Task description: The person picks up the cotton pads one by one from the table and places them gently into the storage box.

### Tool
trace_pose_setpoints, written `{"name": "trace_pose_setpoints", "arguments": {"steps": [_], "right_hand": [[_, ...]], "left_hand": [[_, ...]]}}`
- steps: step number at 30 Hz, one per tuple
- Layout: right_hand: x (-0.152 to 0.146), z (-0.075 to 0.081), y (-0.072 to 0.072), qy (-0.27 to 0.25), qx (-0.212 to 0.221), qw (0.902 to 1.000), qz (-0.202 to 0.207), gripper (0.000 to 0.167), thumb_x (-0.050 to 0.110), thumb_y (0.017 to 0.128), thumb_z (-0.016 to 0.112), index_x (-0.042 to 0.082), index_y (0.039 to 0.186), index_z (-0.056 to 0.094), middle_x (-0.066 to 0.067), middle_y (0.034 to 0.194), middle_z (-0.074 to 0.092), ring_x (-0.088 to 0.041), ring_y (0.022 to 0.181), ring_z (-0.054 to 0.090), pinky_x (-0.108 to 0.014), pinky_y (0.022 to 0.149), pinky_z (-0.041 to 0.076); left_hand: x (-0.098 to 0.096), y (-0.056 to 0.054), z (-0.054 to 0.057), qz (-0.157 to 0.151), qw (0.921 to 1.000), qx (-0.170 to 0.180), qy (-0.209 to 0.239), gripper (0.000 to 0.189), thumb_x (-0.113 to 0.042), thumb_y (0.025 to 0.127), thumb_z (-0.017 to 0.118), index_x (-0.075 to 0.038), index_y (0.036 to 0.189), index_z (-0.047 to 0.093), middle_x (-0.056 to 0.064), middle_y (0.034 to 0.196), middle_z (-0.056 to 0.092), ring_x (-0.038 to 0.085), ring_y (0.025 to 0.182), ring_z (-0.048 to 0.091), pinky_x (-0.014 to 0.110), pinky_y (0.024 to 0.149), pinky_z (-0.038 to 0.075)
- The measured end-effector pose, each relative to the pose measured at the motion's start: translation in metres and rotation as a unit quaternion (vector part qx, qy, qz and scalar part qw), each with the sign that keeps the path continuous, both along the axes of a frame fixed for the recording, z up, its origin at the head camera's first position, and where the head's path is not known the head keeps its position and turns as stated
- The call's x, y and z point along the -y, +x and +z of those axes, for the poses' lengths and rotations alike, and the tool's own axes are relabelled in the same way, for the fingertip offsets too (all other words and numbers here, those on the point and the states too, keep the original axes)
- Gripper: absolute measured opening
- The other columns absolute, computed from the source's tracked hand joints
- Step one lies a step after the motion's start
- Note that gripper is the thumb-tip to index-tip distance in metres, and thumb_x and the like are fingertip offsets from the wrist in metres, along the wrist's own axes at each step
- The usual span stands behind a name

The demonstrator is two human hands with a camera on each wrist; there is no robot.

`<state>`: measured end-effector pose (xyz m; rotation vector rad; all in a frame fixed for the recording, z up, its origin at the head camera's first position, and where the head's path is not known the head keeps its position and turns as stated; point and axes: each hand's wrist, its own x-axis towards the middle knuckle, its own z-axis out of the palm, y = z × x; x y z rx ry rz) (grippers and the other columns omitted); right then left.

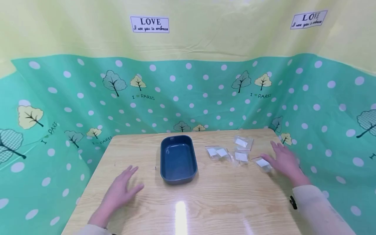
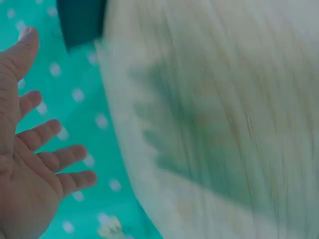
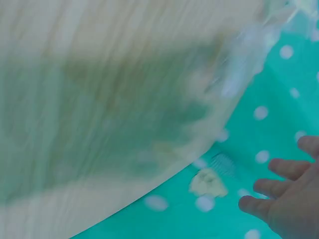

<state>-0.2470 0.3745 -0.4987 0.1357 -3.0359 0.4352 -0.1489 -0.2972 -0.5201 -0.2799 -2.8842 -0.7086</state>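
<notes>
My left hand (image 1: pixel 118 191) hovers over the table's left side with fingers spread, holding nothing. Its fingers also show apart in the left wrist view, the hand (image 2: pixel 35 164) at the left edge. To the right, my right hand (image 1: pixel 284 160) is spread above the table beside a small clear plastic bag (image 1: pixel 263 163) with a white label; whether it touches the bag I cannot tell. Several similar clear bags (image 1: pixel 241 156) lie at the back right. Between the hands stands a dark blue rectangular tray (image 1: pixel 178 180) with nothing in it. The right wrist view shows bags blurred.
The light wooden table (image 1: pixel 217 199) has its far edge against a green polka-dot curtain (image 1: pixel 191 98), which also hangs along both sides. Tiny dark specks lie left of the tray. A glare streak (image 1: pixel 180 217) crosses the table's front.
</notes>
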Motion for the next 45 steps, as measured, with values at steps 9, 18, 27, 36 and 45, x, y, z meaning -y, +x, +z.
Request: {"name": "trace_pose_setpoints", "arguments": {"steps": [9,18,27,36,45], "right_hand": [[0.069,0.011,-0.002,-0.062,-0.054,0.9962,0.029,0.076,0.047,0.105,0.067,-0.003,0.159,0.045,-0.037,0.156,0.049,-0.06,0.143,0.044,-0.073,0.119,0.038],[0.127,0.001,-0.007,-0.051,-0.015,0.9942,0.094,0.068,0.043,0.102,0.072,0.008,0.158,0.052,-0.027,0.156,0.056,-0.053,0.144,0.05,-0.069,0.118,0.045],[0.16,-0.017,-0.011,-0.006,0.003,0.9907,0.136,0.068,0.043,0.098,0.077,0.012,0.156,0.055,-0.029,0.153,0.058,-0.053,0.138,0.057,-0.069,0.113,0.05],[0.17,-0.028,-0.015,0.025,-0.01,0.9914,0.128,0.059,0.04,0.098,0.078,0.012,0.148,0.063,-0.027,0.146,0.064,-0.053,0.133,0.061,-0.069,0.113,0.049],[0.177,-0.04,-0.019,0.019,-0.005,0.9934,0.113,0.049,0.038,0.098,0.078,0.012,0.139,0.069,-0.011,0.109,0.08,-0.031,0.096,0.075,-0.053,0.092,0.063]], "left_hand": [[-0.079,0.022,0.004,-0.055,0.9979,-0.018,-0.03,0.08,-0.049,0.088,0.085,-0.022,0.157,0.055,0.015,0.168,0.046,0.048,0.145,0.054,0.07,0.119,0.044],[-0.101,0.022,-0.004,-0.061,0.9972,0.013,-0.041,0.071,-0.046,0.09,0.084,-0.022,0.152,0.06,0.014,0.165,0.05,0.045,0.145,0.055,0.071,0.123,0.038],[-0.106,0.026,-0.006,-0.068,0.9965,-0.004,-0.049,0.065,-0.042,0.09,0.085,-0.018,0.147,0.064,0.018,0.162,0.053,0.044,0.143,0.057,0.073,0.121,0.038],[-0.113,0.031,-0.001,-0.06,0.9937,-0.05,-0.081,0.046,-0.043,0.091,0.083,-0.019,0.13,0.076,0.015,0.15,0.065,0.041,0.137,0.062,0.071,0.119,0.043],[-0.12,0.039,-0.005,-0.038,0.9968,-0.045,-0.054,0.067,-0.043,0.091,0.083,-0.015,0.149,0.063,0.015,0.151,0.064,0.039,0.137,0.063,0.068,0.117,0.047]]}}
